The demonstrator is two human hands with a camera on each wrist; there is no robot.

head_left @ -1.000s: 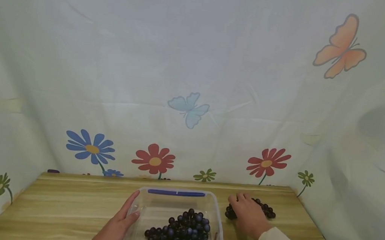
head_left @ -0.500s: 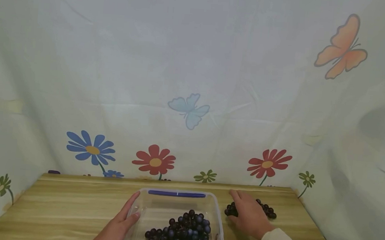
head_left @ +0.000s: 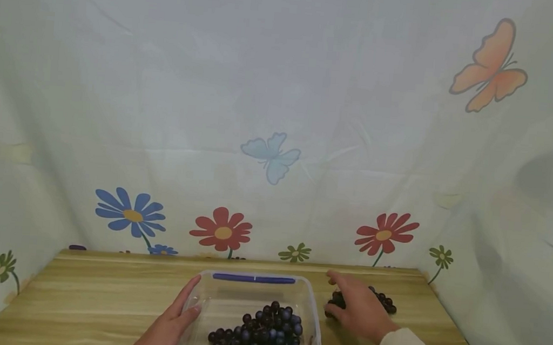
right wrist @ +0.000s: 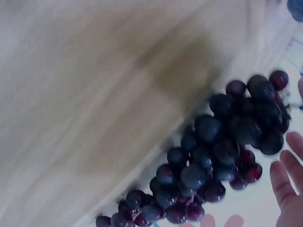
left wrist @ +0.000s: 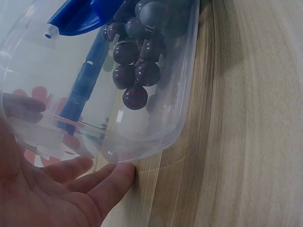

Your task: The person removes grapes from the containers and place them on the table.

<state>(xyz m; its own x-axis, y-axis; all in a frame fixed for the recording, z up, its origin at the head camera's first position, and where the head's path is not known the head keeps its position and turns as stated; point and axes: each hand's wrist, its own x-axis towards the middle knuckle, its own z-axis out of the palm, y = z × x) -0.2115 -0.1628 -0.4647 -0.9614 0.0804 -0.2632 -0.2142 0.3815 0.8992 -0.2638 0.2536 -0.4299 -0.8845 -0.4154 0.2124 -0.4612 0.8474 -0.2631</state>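
A clear plastic food container with blue clips stands near the table's front. In it lies a bunch of dark grapes with a brown stem. My left hand grips the container's left wall, thumb over the rim; in the left wrist view its fingers lie against the outside corner. To the right, my right hand hovers around a second bunch of dark grapes, partly hidden beneath it. The right wrist view shows this bunch on the table, with fingers extended just beside it.
The wooden table ends at a white curtain printed with flowers and butterflies, which also encloses both sides. At the table's far left corner is a small dark blue object.
My right hand has shifted slightly right over the grape bunch, its fingers straightening and its thumb coming into view. The left hand and the container have stayed put.
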